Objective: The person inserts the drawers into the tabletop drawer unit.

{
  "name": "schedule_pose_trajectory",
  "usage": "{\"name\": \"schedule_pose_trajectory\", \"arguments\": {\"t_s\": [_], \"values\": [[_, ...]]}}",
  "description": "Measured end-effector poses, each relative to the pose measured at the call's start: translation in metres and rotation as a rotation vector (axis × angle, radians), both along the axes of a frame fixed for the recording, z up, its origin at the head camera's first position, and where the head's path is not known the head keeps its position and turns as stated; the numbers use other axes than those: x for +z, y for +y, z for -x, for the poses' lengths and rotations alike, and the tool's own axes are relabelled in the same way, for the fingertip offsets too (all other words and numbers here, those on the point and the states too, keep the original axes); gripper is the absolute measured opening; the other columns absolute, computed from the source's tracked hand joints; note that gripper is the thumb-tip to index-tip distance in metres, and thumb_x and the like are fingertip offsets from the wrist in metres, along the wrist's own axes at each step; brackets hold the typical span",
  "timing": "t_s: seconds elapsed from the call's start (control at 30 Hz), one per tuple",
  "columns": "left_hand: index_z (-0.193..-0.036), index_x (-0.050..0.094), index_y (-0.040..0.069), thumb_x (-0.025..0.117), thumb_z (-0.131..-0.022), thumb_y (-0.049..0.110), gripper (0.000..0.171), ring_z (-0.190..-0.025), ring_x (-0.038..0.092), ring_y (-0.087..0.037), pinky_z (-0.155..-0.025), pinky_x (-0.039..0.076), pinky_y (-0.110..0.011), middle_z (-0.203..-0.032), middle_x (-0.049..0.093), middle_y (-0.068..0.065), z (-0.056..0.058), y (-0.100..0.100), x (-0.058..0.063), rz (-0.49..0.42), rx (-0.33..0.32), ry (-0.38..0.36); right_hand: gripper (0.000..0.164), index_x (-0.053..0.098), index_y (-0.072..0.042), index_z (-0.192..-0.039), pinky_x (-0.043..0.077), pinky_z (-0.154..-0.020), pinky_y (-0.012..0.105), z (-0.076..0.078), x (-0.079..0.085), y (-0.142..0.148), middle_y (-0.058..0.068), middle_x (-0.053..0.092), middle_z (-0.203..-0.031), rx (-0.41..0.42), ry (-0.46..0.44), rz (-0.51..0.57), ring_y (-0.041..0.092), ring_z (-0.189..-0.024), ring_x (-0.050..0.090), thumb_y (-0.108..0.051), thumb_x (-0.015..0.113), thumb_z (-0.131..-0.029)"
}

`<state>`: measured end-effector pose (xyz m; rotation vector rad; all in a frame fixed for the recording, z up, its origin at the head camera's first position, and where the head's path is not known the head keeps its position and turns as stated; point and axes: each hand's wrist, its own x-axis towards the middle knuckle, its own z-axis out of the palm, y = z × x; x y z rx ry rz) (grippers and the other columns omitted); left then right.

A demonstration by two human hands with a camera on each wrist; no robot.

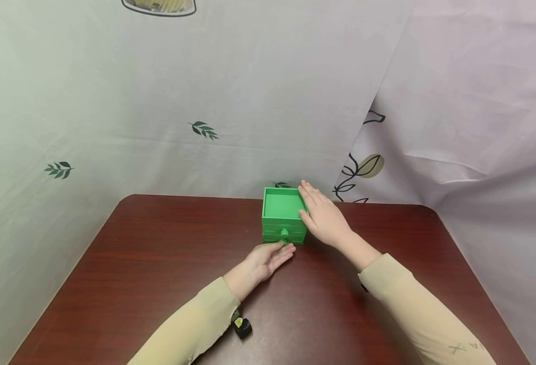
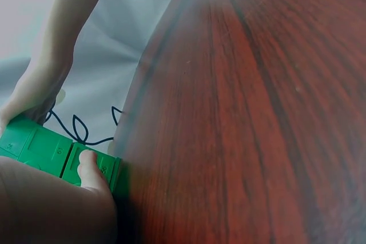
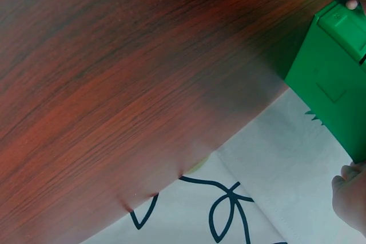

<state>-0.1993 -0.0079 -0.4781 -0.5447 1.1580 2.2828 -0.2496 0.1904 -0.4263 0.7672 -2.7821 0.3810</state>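
A small green box with drawers (image 1: 284, 223) stands near the table's back edge, with a shallow recessed top and a round knob (image 1: 284, 233) on its front. My left hand (image 1: 268, 258) is at the foot of the front, palm turned up and fingers extended. Its thumb (image 2: 90, 170) lies along the lowest drawer front in the left wrist view. My right hand (image 1: 324, 215) rests along the box's right upper edge with straight fingers. Seen from the right wrist, the box's plain side (image 3: 329, 84) faces the camera, and part of the right hand shows beside the top end.
The brown wood-grain table (image 1: 181, 253) reaches back to a pale patterned cloth (image 1: 249, 101) hanging close behind the box. A black device (image 1: 242, 328) is strapped near the left sleeve cuff.
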Motion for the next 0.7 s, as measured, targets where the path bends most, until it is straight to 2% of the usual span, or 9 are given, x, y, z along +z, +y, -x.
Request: {"name": "schedule_pose_trajectory", "arguments": {"t_s": [0.17, 0.43, 0.57, 0.7], "values": [[-0.135, 0.054, -0.011, 0.048, -0.112, 0.001, 0.027, -0.142, 0.055, -0.042, -0.121, 0.046, -0.046, -0.152, 0.049, -0.038, -0.001, -0.001, 0.0, 0.0, -0.005, 0.006, 0.066, 0.03, 0.004, -0.164, 0.027, -0.136, 0.05, -0.001, 0.001, 0.0, 0.02, 0.027, -0.174, -0.003, -0.008, 0.003, 0.033, -0.163, 0.027, -0.033, 0.045, -0.112], [-0.144, 0.049, -0.012, 0.047, -0.113, 0.005, 0.035, -0.146, 0.052, -0.042, -0.124, 0.044, -0.046, -0.155, 0.047, -0.038, -0.004, -0.005, -0.001, 0.008, -0.042, 0.029, 0.065, 0.03, 0.004, -0.164, 0.029, -0.135, 0.052, -0.001, 0.0, 0.0, 0.02, 0.027, -0.174, 0.004, 0.008, 0.006, 0.033, -0.163, 0.028, -0.033, 0.045, -0.112], [-0.141, 0.049, -0.012, 0.047, -0.113, 0.005, 0.033, -0.147, 0.051, -0.042, -0.124, 0.044, -0.045, -0.156, 0.045, -0.038, -0.007, -0.012, -0.002, 0.019, -0.056, 0.059, 0.065, 0.031, 0.004, -0.164, 0.031, -0.134, 0.053, 0.0, 0.0, 0.0, 0.021, 0.028, -0.174, 0.007, 0.015, 0.001, 0.034, -0.162, 0.028, -0.033, 0.044, -0.112], [-0.147, 0.044, -0.016, 0.046, -0.113, 0.005, 0.04, -0.148, 0.049, -0.043, -0.125, 0.043, -0.045, -0.157, 0.043, -0.039, -0.011, -0.023, -0.001, 0.036, -0.072, 0.089, 0.065, 0.029, 0.004, -0.164, 0.03, -0.134, 0.054, 0.0, -0.002, 0.001, 0.02, 0.026, -0.174, 0.004, 0.011, -0.005, 0.034, -0.163, 0.027, -0.033, 0.043, -0.113]]}}
